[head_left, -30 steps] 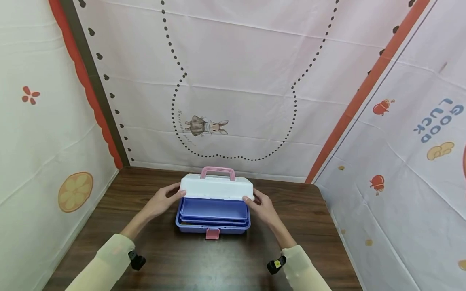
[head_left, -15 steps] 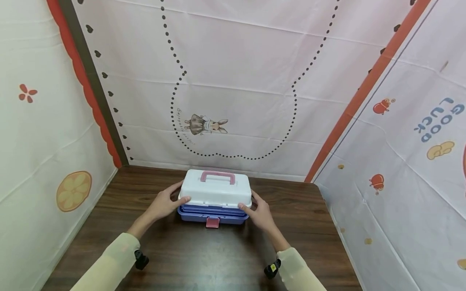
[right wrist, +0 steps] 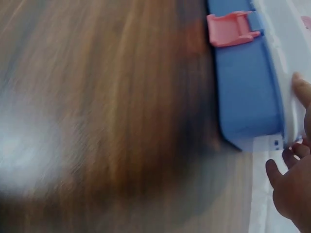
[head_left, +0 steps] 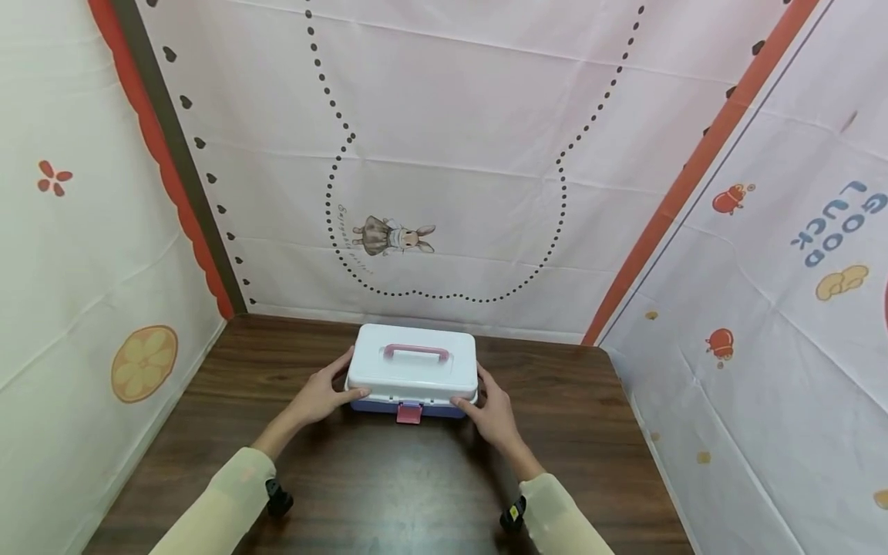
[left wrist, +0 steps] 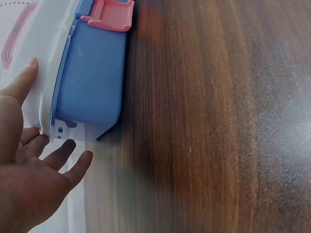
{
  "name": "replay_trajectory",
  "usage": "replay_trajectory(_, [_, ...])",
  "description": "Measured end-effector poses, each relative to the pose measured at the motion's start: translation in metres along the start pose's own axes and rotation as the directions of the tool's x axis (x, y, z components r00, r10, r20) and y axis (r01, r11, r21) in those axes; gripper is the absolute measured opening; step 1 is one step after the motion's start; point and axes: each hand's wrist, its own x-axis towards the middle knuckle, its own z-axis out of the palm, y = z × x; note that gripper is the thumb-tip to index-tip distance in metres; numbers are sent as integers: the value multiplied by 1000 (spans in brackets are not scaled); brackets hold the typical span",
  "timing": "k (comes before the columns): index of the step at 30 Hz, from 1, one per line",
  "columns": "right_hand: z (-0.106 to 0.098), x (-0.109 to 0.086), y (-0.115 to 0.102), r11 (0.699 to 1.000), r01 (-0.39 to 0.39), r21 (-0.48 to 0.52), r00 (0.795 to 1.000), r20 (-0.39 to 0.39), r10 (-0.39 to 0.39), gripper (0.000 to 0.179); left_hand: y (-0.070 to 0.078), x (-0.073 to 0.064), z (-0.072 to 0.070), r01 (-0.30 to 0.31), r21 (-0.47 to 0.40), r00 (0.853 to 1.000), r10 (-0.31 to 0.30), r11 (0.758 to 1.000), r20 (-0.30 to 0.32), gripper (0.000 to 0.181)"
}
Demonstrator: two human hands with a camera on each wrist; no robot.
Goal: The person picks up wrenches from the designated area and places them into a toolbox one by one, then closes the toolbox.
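Observation:
A storage box with a white lid, a pink carry handle and a blue-purple base sits on the table near its back edge. The lid lies down over the base. At the front, the pink latch hangs outward, unfastened. My left hand grips the lid's left end, thumb on the front rim and fingers at the side. On the opposite end my right hand holds the lid the same way. In the right wrist view, the lid's edge meets the base. The box's inside is hidden.
The dark wood-grain table extends in front of the box and to both sides. Printed cloth walls enclose it at the back, left and right. A black wrist camera is strapped at each sleeve.
The raised lid has swung forward and down onto the base, covering the blue trays. Both hands have moved down and forward with it, keeping their hold on its ends.

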Motion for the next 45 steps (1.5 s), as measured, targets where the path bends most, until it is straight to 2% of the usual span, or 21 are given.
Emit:
replay_trajectory(6, [3, -5, -1, 991, 85, -100, 996, -12, -87, 92, -2, -1, 3, 18, -46, 1000, -18, 999, 9, 110])
replay_trajectory(9, [2, -6, -8, 978, 128, -164, 991, -23, -133, 89, 0, -1, -3, 38, -75, 998, -35, 996, 43, 103])
replay_trajectory(12, [2, -8, -12, 972, 126, -199, 987, -75, -144, 78, 5, 0, -10, 63, -107, 996, -56, 992, 62, 91])
replay_trajectory(17, [4, -21, -9, 993, 37, -111, 979, -195, -58, 52, 13, 4, -15, 130, -125, 991, -126, 984, 41, 90])
replay_trajectory(20, [9, -31, -4, 999, -28, -34, 977, -213, 20, 43, 16, 6, -15, 190, -206, 982, -187, 960, 35, 92])
replay_trajectory(22, [13, -36, -2, 998, -60, 5, 979, -196, 60, 36, 17, 7, -15, 217, -274, 976, -213, 937, 46, 94])
replay_trajectory(25, [21, -41, 0, 994, -92, 62, 988, -117, 99, 28, 17, 11, -16, 264, -335, 964, -258, 904, 64, 95])
replay_trajectory(29, [36, -45, -4, 989, -97, 114, 995, 8, 96, 30, 16, 18, -17, 303, -313, 953, -289, 900, 91, 98])
replay_trajectory(32, [48, -46, -10, 985, -94, 144, 994, 67, 85, 33, 14, 21, -16, 311, -301, 950, -291, 902, 108, 100])
replay_trajectory(35, [58, -45, -16, 979, -89, 181, 994, 79, 76, 32, 12, 23, -14, 314, -302, 949, -290, 900, 124, 100])
replay_trajectory(40, [71, -42, -29, 946, -158, 284, 987, 83, 140, 28, 14, 25, -13, 321, -301, 946, -292, 898, 139, 100])
replay_trajectory(45, [78, -39, -37, 930, -193, 314, 981, 86, 174, 27, 17, 27, -10, 323, -308, 946, -296, 895, 133, 99])
